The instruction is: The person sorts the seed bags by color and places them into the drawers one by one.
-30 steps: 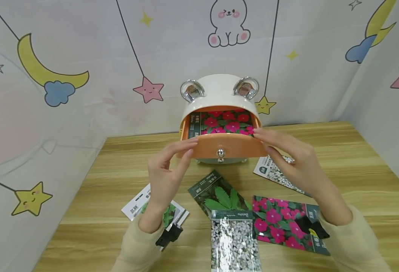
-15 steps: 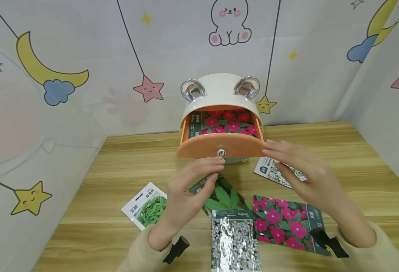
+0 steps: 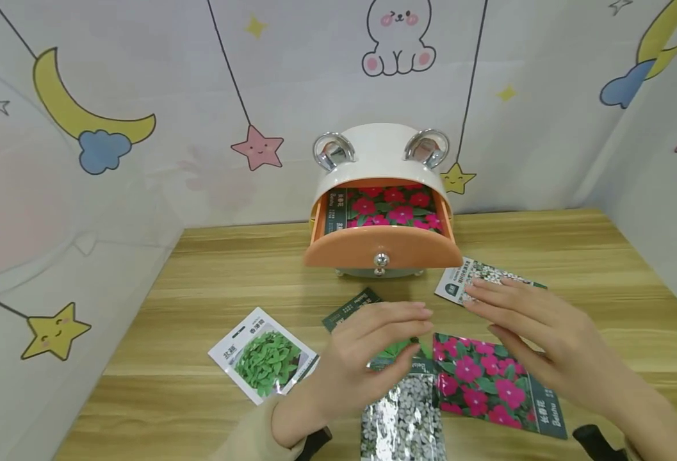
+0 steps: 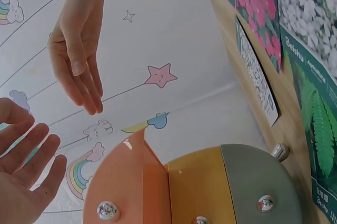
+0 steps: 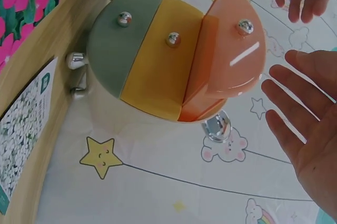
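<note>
My left hand (image 3: 361, 352) hovers with relaxed fingers over a green-leaf seed packet (image 3: 350, 307) and a white-flower seed packet (image 3: 401, 416), partly covering both. Near it, my right hand (image 3: 551, 339), fingers loosely extended, is above a pink-flower seed packet (image 3: 482, 381). Neither hand holds anything. Behind them stands a small white cabinet (image 3: 375, 147) with silver ears. Its top orange drawer (image 3: 344, 248) is pulled out, and another pink-flower packet (image 3: 396, 208) lies inside. Below it, the yellow drawer (image 5: 158, 55) and green drawer (image 5: 118, 45) are closed in the right wrist view.
A white packet with green leaves (image 3: 266, 362) lies at the left on the wooden table (image 3: 171, 333). Another white-flower packet (image 3: 453, 285) rests to the right of the cabinet. A cartoon-printed cloth (image 3: 200, 96) hangs behind the table.
My left hand has left the orange drawer's left edge and moved right and toward me. My right hand has withdrawn from the drawer's right edge. The drawer stays pulled out.
</note>
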`<state>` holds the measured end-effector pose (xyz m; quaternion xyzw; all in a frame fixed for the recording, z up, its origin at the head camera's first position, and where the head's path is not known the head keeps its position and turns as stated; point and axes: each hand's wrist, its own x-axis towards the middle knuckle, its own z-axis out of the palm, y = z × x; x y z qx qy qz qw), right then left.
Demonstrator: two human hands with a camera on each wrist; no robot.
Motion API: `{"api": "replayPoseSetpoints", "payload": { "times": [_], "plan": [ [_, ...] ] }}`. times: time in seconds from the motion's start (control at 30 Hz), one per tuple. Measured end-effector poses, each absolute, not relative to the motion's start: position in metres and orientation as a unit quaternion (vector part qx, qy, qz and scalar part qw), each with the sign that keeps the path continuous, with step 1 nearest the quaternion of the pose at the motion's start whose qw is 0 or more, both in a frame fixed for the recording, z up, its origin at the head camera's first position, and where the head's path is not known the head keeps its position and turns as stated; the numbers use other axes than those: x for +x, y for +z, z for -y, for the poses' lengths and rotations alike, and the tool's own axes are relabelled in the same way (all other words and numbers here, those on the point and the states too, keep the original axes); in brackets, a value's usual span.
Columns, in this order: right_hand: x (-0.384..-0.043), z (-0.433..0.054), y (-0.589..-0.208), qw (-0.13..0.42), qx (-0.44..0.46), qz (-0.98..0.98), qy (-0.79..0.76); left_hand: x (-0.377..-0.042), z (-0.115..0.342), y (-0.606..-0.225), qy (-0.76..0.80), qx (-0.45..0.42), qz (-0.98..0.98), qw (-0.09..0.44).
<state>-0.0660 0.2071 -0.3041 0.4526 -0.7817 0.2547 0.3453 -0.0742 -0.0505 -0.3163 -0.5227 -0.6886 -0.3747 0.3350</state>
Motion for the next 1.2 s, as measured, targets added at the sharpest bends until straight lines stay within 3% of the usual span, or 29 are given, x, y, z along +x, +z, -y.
{"api": "replayPoseSetpoints", "payload": {
  "times": [0.67, 0.8, 1.03, 1.2],
  "plan": [
    [-0.031, -0.244, -0.347, 0.258, 0.409, 0.861, 0.154, -0.061, 0.023, -0.347, -0.218, -0.558, 0.756, 0.264],
    [-0.026, -0.251, -0.355, 0.224, 0.394, 0.88, 0.146, -0.06, 0.02, -0.354, -0.179, -0.559, 0.779, 0.221],
    [-0.027, -0.258, -0.37, 0.224, 0.402, 0.877, 0.135, -0.059, 0.014, -0.366, -0.12, -0.558, 0.816, 0.093],
    [-0.028, -0.26, -0.382, 0.209, 0.4, 0.882, 0.136, -0.061, 0.009, -0.375, -0.062, -0.556, 0.827, 0.044]
  ]
}}
